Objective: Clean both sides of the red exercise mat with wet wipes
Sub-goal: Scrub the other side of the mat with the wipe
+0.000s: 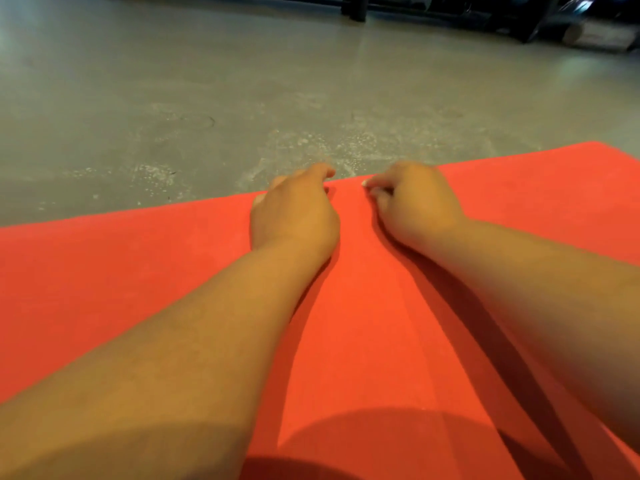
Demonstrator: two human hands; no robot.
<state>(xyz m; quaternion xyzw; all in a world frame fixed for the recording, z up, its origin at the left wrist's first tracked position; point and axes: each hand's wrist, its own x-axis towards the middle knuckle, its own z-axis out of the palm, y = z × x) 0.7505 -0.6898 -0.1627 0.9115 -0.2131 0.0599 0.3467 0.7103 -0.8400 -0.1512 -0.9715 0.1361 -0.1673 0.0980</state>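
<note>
The red exercise mat (363, 323) lies flat on the floor and fills the lower half of the head view. Both my arms reach forward across it to its far edge. My left hand (294, 213) sits at that edge with the thumb past it and the fingers curled under, gripping the mat. My right hand (415, 202) is a short gap to the right, its fingers curled and pinching the same edge. No wet wipe is in view.
Grey concrete floor (242, 98) with pale dusty marks stretches beyond the mat. Dark furniture legs (356, 8) and dim equipment (554, 19) stand at the far top right.
</note>
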